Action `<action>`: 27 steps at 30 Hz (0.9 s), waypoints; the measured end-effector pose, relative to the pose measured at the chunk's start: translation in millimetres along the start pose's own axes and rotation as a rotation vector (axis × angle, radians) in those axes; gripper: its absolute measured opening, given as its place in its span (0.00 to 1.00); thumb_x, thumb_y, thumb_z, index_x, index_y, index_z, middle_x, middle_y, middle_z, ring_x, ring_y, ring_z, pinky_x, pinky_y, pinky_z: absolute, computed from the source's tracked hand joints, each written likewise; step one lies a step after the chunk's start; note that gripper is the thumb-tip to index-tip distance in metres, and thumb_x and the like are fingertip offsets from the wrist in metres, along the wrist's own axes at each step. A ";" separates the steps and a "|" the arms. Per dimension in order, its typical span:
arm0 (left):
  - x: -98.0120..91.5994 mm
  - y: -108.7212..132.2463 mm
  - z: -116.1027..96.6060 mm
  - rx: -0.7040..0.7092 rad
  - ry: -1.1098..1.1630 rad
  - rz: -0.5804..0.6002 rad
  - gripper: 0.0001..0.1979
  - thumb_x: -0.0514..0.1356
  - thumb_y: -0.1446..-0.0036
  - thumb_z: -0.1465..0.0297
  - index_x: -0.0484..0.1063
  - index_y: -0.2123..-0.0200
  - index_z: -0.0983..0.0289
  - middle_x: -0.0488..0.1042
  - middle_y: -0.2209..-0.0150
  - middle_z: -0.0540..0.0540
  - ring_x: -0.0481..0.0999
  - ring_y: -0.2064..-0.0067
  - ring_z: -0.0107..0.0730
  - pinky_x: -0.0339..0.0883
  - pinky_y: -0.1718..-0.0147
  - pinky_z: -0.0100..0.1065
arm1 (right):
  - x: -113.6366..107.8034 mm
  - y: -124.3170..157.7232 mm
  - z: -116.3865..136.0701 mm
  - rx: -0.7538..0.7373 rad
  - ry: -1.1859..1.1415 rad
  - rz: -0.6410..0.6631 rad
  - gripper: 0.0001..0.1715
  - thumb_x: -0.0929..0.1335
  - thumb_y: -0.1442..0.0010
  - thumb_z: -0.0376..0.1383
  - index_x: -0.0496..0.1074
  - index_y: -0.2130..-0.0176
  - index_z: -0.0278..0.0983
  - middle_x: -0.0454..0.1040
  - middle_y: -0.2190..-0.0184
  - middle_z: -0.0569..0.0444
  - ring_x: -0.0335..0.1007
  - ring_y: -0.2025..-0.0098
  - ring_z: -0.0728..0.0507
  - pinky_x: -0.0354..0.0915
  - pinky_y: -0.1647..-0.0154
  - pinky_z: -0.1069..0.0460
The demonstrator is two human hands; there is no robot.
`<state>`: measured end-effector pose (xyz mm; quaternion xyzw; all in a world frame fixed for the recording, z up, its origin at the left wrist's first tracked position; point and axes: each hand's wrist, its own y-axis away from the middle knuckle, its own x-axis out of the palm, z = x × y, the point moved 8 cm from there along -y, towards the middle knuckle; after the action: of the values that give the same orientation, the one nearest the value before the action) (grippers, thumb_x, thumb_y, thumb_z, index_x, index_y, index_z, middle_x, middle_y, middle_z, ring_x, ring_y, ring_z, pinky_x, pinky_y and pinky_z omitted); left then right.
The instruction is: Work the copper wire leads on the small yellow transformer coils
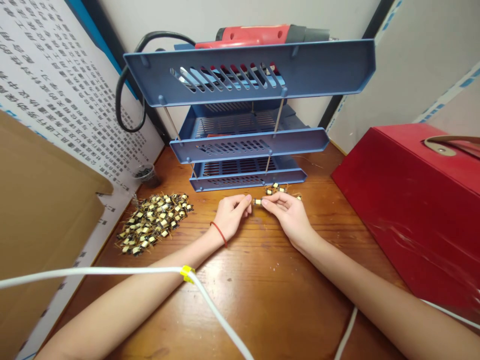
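A small coil (257,202) wrapped in yellow tape, with dark ends, is between my two hands above the wooden table. My right hand (287,212) pinches its right end between thumb and fingers. Just left of the coil, my left hand (233,212) is closed with thumb against fingers; whatever lies in that pinch is too small to make out. Behind my right hand lies a little group of similar coils (275,188) with thin copper-coloured wires. A large heap of the same coils (153,222) spreads out to the left of my left hand.
A blue tiered rack (247,147) stands behind my hands, with a red power tool (255,35) on top. A small cup (146,175) of dark bits is at the back left. A red case (408,200) stands right. A white cable (123,270) crosses in front.
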<state>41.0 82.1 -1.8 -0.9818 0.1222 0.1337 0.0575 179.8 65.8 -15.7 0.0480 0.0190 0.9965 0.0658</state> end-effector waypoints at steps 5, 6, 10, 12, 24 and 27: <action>-3.1 -1.3 2.8 -0.027 0.092 -0.039 0.21 0.52 0.45 0.61 0.65 0.85 0.65 0.62 0.85 0.49 0.61 0.80 0.24 0.56 0.76 0.28 | -1.3 -0.3 -1.4 0.021 -0.016 -0.015 0.11 0.74 0.60 0.40 0.72 0.75 0.36 0.75 0.72 0.54 0.71 0.66 0.46 0.65 0.57 0.49; -4.8 -1.9 3.8 -0.033 0.117 -0.054 0.21 0.52 0.46 0.60 0.65 0.85 0.65 0.62 0.85 0.49 0.61 0.80 0.24 0.56 0.76 0.28 | -2.1 -0.8 -2.1 0.022 -0.023 -0.019 0.11 0.74 0.60 0.40 0.72 0.75 0.36 0.75 0.73 0.54 0.71 0.67 0.46 0.65 0.57 0.49; -21.9 -5.5 15.0 -0.084 0.290 -0.219 0.20 0.55 0.48 0.59 0.64 0.85 0.65 0.62 0.85 0.48 0.60 0.81 0.22 0.54 0.79 0.27 | -8.3 -3.6 -5.5 0.025 -0.082 -0.057 0.12 0.74 0.59 0.40 0.72 0.75 0.36 0.73 0.75 0.56 0.70 0.69 0.47 0.65 0.59 0.49; -26.3 -8.0 18.4 -0.091 0.351 -0.241 0.19 0.56 0.48 0.58 0.64 0.84 0.66 0.62 0.84 0.48 0.60 0.81 0.21 0.55 0.79 0.27 | -9.7 -4.5 -5.9 0.023 -0.083 -0.062 0.12 0.74 0.59 0.40 0.71 0.75 0.36 0.73 0.75 0.56 0.70 0.69 0.47 0.65 0.60 0.49; -7.7 -3.9 -7.4 0.026 0.150 0.007 0.13 0.63 0.55 0.62 0.73 0.75 0.67 0.75 0.74 0.54 0.70 0.71 0.29 0.63 0.68 0.30 | 0.1 0.8 5.8 -0.090 0.055 0.007 0.14 0.73 0.57 0.44 0.70 0.75 0.37 0.73 0.74 0.54 0.71 0.67 0.46 0.66 0.59 0.48; -11.7 -4.5 -8.5 0.041 0.184 -0.025 0.15 0.63 0.56 0.59 0.73 0.75 0.67 0.75 0.73 0.55 0.71 0.70 0.30 0.64 0.67 0.32 | -1.0 0.2 6.0 -0.090 0.050 -0.004 0.14 0.73 0.57 0.44 0.70 0.75 0.36 0.73 0.74 0.54 0.70 0.68 0.46 0.66 0.59 0.48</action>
<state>33.4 87.9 9.9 -0.9900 0.1173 0.0396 0.0680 181.4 65.6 -9.8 0.0202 -0.0240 0.9971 0.0694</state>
